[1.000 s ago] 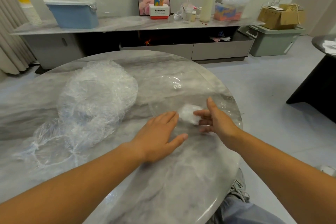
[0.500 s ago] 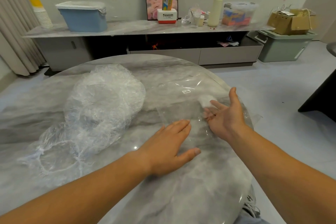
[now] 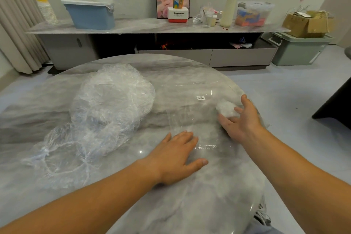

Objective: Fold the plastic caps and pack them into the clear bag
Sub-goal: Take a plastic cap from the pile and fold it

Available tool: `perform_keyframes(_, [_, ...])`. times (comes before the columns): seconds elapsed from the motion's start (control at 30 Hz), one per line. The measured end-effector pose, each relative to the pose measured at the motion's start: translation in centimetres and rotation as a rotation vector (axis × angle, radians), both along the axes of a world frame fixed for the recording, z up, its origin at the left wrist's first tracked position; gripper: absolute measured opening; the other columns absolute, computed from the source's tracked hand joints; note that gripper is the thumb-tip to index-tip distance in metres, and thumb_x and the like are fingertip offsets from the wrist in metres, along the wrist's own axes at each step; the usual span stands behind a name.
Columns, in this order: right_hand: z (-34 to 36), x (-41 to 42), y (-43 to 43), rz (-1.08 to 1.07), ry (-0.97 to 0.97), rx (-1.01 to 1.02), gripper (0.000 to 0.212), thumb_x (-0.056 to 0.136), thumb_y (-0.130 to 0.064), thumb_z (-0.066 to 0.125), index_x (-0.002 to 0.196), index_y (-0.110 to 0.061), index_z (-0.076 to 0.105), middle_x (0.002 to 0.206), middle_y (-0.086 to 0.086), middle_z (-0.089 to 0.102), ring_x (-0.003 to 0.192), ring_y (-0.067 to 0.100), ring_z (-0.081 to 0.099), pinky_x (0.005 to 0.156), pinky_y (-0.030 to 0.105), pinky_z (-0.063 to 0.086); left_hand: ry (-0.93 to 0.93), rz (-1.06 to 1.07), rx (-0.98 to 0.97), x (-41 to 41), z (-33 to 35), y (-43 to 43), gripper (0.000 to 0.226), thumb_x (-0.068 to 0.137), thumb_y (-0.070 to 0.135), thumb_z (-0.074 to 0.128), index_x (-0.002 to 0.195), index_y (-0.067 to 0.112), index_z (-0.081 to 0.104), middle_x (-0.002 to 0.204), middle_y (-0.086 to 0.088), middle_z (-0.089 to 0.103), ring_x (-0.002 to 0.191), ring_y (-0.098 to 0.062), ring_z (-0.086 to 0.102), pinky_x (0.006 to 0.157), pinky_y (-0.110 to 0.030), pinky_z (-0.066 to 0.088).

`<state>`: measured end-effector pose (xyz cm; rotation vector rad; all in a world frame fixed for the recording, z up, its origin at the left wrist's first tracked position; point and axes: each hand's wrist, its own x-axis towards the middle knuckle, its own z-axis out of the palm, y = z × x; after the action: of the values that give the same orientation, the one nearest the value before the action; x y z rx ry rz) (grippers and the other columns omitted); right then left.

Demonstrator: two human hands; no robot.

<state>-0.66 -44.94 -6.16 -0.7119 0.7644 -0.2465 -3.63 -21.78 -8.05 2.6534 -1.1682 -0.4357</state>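
Two bare hands are working on the round grey marble table. The left hand is lying flat with its fingers straight and slightly spread, pressing down the near end of the flat clear plastic bag. The right hand is sitting at the bag's right edge, fingers loosely extended and thumb raised. It is touching a small crumpled white wad of folded plastic cap and, as far as I'm seeing, not gripping it. I'm not able to tell whether the wad is lying inside the bag or on top of it, because the film is too transparent. A small white barcode sticker is showing on the bag's far part. Left of the bag a big heap of unfolded crinkly clear plastic caps is lying close by.

I'm judging this as the packing step for one cap, with most of the task remaining.

Risks I'm flagging:
- With nothing pinching the wad, it could be springing back open.
- The bag could be sliding on the glossy marble if the left palm eases off.
- The table rim is running just right of the bag, so a hard push could be sending the wad off the table.
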Motion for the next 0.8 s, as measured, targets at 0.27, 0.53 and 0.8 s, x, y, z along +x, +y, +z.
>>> perform_keyframes(0.27, [0.6, -1.4, -0.1, 0.088, 0.048, -0.074, 0.062, 0.093, -0.060, 0.058, 0.127, -0.008, 0.062, 0.126, 0.016, 0.056, 0.109, 0.026, 0.061, 0.084, 0.028, 0.049, 0.002, 0.010, -0.004, -0.1, 0.1, 0.0, 0.078, 0.096, 0.070, 0.029, 0.158, 0.023, 0.020, 0.166, 0.006, 0.014, 0.153, -0.009, 0.007, 0.126, -0.043, 0.001])
perform_keyframes(0.53, [0.7, -0.9, 0.1, -0.058, -0.107, 0.084, 0.040, 0.099, -0.043, 0.061, 0.105, -0.004, 0.053, 0.111, 0.014, 0.052, 0.128, 0.039, 0.053, 0.109, 0.043, 0.048, -0.024, 0.003, 0.003, 0.0, -0.6, 0.1, 0.079, 0.095, 0.072, 0.027, 0.157, 0.024, 0.021, 0.165, 0.007, 0.014, 0.154, -0.011, 0.005, 0.126, -0.045, 0.000])
perform_keyframes(0.8, [0.1, -1.4, -1.1, 0.021, -0.139, 0.157, 0.087, 0.094, -0.064, 0.053, 0.152, -0.002, 0.035, 0.158, 0.025, 0.035, 0.143, 0.040, 0.041, 0.120, 0.046, 0.033, -0.019, 0.015, 0.007, 0.0, -1.0, 0.1, 0.077, 0.095, 0.073, 0.026, 0.158, 0.028, 0.019, 0.167, 0.006, 0.011, 0.154, -0.011, 0.000, 0.125, -0.045, -0.002])
